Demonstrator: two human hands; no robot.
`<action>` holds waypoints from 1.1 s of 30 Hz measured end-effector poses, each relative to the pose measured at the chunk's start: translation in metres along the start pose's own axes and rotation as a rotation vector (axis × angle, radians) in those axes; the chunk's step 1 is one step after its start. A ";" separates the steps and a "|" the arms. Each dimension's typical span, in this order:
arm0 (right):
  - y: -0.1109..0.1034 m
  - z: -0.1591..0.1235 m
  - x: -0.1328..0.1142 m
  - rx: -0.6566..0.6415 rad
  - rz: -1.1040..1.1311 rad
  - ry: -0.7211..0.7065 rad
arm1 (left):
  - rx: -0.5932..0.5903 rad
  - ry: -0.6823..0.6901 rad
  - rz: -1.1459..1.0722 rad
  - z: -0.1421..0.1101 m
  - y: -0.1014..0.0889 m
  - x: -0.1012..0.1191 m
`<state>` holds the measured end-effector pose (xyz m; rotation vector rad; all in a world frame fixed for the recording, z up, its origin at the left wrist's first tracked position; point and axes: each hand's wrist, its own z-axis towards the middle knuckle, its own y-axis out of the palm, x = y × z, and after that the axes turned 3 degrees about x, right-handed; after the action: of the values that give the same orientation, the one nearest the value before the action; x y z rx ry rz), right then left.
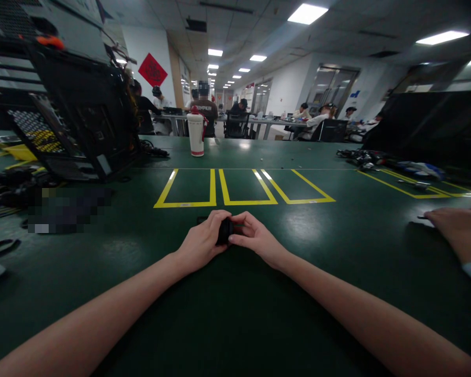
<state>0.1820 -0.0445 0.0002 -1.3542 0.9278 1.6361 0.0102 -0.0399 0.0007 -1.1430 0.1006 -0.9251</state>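
A small black object [224, 232] is held between my two hands, low over the green table [141, 293]. My fingers cover much of it, so its kind cannot be told. My left hand [205, 238] wraps round it from the left, with a dark end showing past the knuckles. From the right, my right hand [257, 237] pinches its side with bent fingers and thumb. Just beyond the hands lie yellow tape outlines [249, 202] on the tabletop.
A black computer case [90, 120] stands at the left, near a white cup [197, 135] with a red top. Dark cables [361, 156] lie at the right before a large black panel [427, 125]. A co-worker's hand [457, 228] rests at the right edge. People sit at far desks.
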 end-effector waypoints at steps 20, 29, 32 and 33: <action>-0.001 0.003 0.001 0.011 -0.001 -0.002 | 0.021 0.010 0.008 0.001 0.003 -0.001; -0.002 0.002 0.000 0.006 -0.012 0.045 | 0.016 0.012 0.004 0.000 0.003 -0.002; -0.001 0.002 0.000 -0.020 0.026 0.012 | 0.014 0.014 -0.006 0.000 0.002 -0.003; -0.001 0.002 0.000 -0.016 0.029 0.010 | 0.015 0.015 -0.008 0.000 0.002 -0.003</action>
<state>0.1822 -0.0427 0.0004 -1.3667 0.9454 1.6632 0.0101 -0.0378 -0.0021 -1.1232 0.1016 -0.9402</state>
